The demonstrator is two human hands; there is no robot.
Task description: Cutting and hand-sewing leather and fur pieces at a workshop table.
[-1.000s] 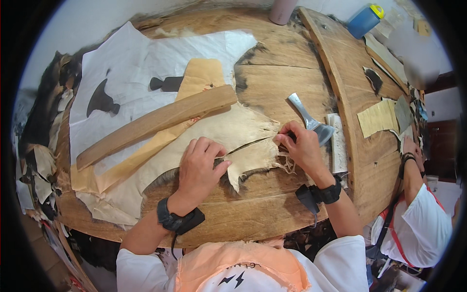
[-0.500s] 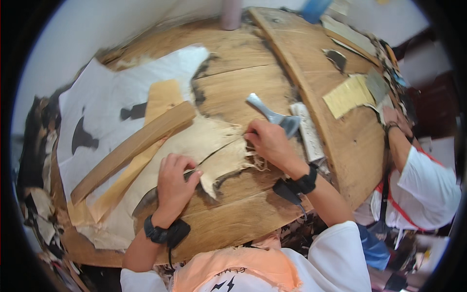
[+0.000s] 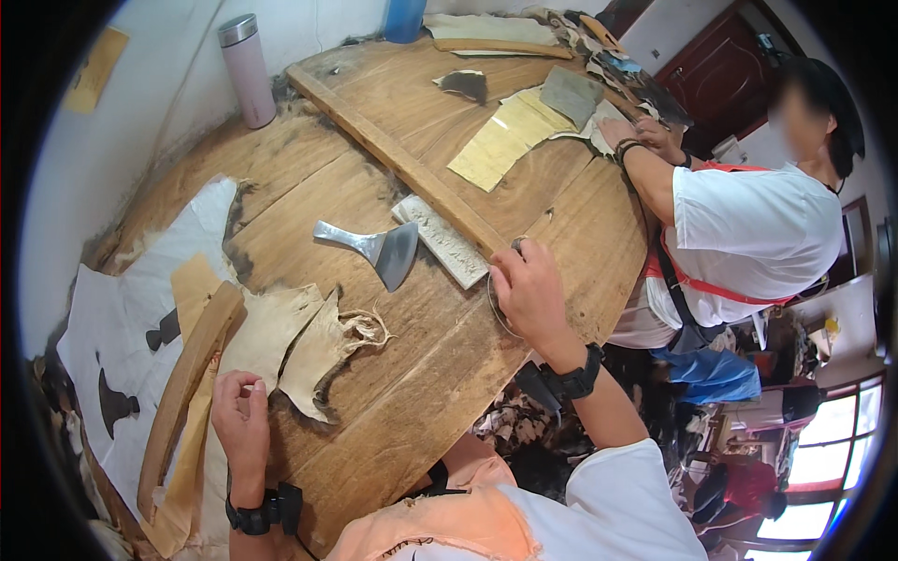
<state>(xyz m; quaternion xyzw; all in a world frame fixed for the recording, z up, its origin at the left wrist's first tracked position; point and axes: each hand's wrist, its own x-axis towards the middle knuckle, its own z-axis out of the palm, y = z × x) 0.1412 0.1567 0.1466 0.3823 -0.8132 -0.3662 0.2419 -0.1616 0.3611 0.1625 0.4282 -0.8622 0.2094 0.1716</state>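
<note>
My left hand, fingers loosely curled and apart, rests at the edge of a cream hide, with nothing visible in it. A split in the hide separates a frayed flap. Beside it lie a curved wooden strip, tan paper and white paper with dark cutouts. My right hand is closed at the end of a wooden batten on a small dark item I cannot make out; a thin loop hangs below. Nearby are a flared metal tool and a white block.
A pink flask and blue container stand by the wall. Yellow and grey pieces lie across the batten, where a co-worker in a white shirt works at the table's right edge.
The view has swung rightward. My right hand has left the hide's slit for the batten and white block. My left hand remains by the hide, and the split now gapes wider.
</note>
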